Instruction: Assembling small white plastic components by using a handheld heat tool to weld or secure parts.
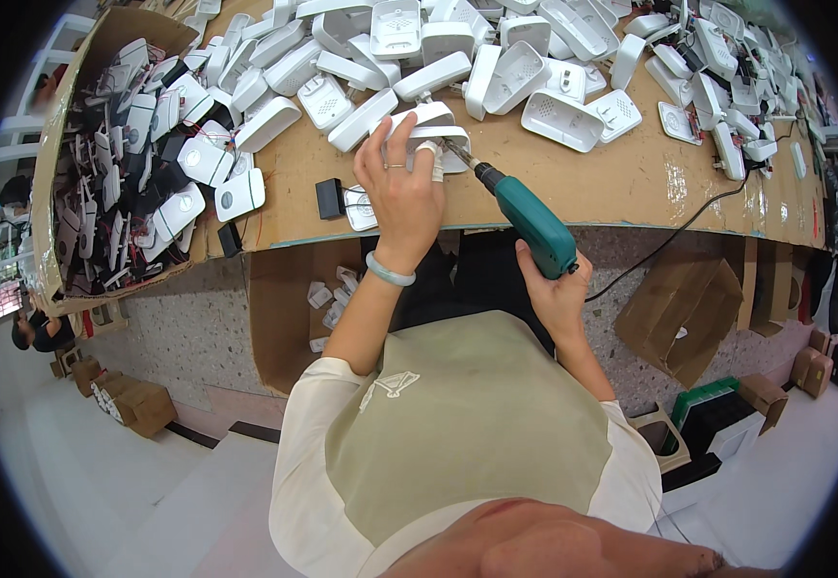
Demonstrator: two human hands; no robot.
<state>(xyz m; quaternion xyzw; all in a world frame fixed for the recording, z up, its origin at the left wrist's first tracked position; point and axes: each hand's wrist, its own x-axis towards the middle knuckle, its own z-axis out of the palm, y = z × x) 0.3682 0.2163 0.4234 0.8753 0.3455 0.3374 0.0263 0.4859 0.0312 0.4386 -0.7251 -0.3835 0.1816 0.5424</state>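
White case (441, 132) clamped in the left hand (407, 197) seems steadied for the power screwdriver (537, 223) beside that grip, clasped by the right hand (556, 289)

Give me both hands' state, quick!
Left hand: closed, holding a white plastic casing.
Right hand: closed, holding the rear end of the teal power screwdriver.

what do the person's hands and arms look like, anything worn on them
The left hand has a thin ring and a whitish wrap on one digit, with a pale, rounded bangle at the wrist. The right hand shows no jewellery. Cream sleeves end near the elbows, leaving both forearms uncovered.
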